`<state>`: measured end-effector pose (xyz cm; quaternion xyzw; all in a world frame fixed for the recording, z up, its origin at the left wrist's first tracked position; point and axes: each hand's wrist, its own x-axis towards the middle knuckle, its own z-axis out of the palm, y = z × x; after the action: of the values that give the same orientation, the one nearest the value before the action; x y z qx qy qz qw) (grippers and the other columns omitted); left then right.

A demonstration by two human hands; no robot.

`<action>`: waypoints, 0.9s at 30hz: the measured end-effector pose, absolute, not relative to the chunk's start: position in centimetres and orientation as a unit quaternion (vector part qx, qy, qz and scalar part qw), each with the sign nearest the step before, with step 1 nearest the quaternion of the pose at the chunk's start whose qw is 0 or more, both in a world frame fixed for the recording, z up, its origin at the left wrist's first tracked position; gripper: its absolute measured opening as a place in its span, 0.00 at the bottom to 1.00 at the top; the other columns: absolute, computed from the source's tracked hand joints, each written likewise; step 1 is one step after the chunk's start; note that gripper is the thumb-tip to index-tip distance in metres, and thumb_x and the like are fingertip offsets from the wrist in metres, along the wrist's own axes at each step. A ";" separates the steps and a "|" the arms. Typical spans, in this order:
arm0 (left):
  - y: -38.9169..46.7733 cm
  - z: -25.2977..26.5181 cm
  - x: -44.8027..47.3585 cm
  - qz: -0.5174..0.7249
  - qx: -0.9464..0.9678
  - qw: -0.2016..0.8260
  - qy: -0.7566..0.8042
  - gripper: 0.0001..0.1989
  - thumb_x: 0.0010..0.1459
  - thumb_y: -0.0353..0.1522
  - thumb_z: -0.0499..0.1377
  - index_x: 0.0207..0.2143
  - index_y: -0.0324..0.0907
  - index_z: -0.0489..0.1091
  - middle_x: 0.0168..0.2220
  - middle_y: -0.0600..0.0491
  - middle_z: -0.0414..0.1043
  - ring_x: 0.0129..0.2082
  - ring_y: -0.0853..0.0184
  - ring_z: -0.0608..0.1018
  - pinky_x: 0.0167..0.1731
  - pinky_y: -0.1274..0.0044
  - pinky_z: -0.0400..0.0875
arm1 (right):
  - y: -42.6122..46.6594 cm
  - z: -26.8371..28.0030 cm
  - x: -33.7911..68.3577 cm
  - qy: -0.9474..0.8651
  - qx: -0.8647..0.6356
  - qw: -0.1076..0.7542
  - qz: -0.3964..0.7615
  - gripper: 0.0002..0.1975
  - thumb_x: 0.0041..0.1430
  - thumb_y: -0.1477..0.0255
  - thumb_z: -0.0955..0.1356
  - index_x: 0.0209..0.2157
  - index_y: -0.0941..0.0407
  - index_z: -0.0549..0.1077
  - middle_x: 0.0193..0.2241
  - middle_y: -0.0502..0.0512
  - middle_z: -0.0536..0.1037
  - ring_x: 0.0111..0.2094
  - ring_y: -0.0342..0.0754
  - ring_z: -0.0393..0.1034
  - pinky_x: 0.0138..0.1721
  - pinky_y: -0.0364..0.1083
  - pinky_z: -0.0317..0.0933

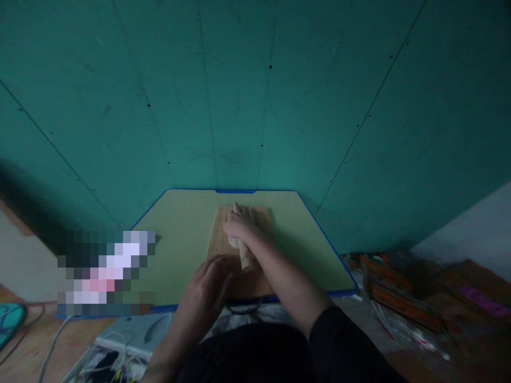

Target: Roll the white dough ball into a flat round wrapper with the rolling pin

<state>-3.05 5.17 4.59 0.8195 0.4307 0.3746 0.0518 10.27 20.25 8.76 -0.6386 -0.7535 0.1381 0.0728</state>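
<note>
green wall (239,106) stood at twelve o'clock beyond table (183,234) and board (251,285). left hand (211,276) curled at the board's seven o'clock, right hand (241,221) lay over the pin (245,259) mid-board; whether either gripped anything, i could not tell. the pin's bare end pointed to six o'clock, a pale piece (233,242) beside it at nine.

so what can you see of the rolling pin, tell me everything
The rolling pin is round and looks like plain pale wood. It lies roughly lengthwise over the board, its blunt near end showing. The right hand covers its far part. A pale lump shows close beside it; whether they touch is unclear.
</note>
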 end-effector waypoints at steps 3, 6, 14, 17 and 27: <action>5.0 4.3 -3.8 0.365 0.817 0.046 0.445 0.14 0.68 0.34 0.52 0.54 0.42 0.64 0.51 0.44 0.74 0.51 0.59 0.79 0.50 0.64 0.77 | 20.8 8.7 12.1 -0.753 -0.636 0.067 0.154 0.30 0.64 0.69 0.60 0.68 0.54 0.60 0.73 0.55 0.46 0.71 0.61 0.42 0.69 0.63 0.37; 4.9 4.3 -4.1 0.354 0.821 0.036 0.446 0.15 0.68 0.32 0.51 0.56 0.42 0.63 0.51 0.43 0.74 0.52 0.58 0.78 0.50 0.64 0.77 | 21.4 8.7 14.9 -0.751 -0.634 0.052 0.176 0.32 0.67 0.65 0.59 0.71 0.51 0.53 0.72 0.54 0.49 0.71 0.57 0.44 0.69 0.59 0.40; 5.3 4.6 -1.9 0.361 0.834 0.061 0.412 0.16 0.66 0.30 0.51 0.56 0.42 0.63 0.53 0.42 0.72 0.55 0.57 0.76 0.51 0.63 0.77 | 20.9 7.8 16.2 -0.719 -0.673 0.057 0.164 0.31 0.71 0.61 0.53 0.72 0.52 0.45 0.72 0.63 0.48 0.71 0.61 0.41 0.67 0.67 0.38; 5.4 4.6 -1.4 0.372 0.830 0.073 0.409 0.16 0.67 0.31 0.51 0.56 0.43 0.63 0.53 0.43 0.71 0.55 0.58 0.76 0.51 0.63 0.76 | 20.3 8.0 13.7 -0.724 -0.669 0.080 0.148 0.31 0.70 0.62 0.55 0.70 0.54 0.52 0.72 0.64 0.46 0.71 0.63 0.40 0.67 0.67 0.36; 5.1 4.2 -3.2 0.348 0.802 0.063 0.481 0.18 0.68 0.37 0.53 0.57 0.41 0.62 0.53 0.40 0.73 0.53 0.55 0.77 0.50 0.61 0.76 | 19.2 9.2 8.3 -0.753 -0.643 0.094 0.100 0.26 0.66 0.66 0.59 0.60 0.61 0.70 0.71 0.66 0.51 0.71 0.64 0.42 0.68 0.66 0.31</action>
<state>-3.17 5.13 4.16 0.8019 0.4811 0.3485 0.0633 8.34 19.22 9.18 -0.6432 -0.7532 0.1001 0.0944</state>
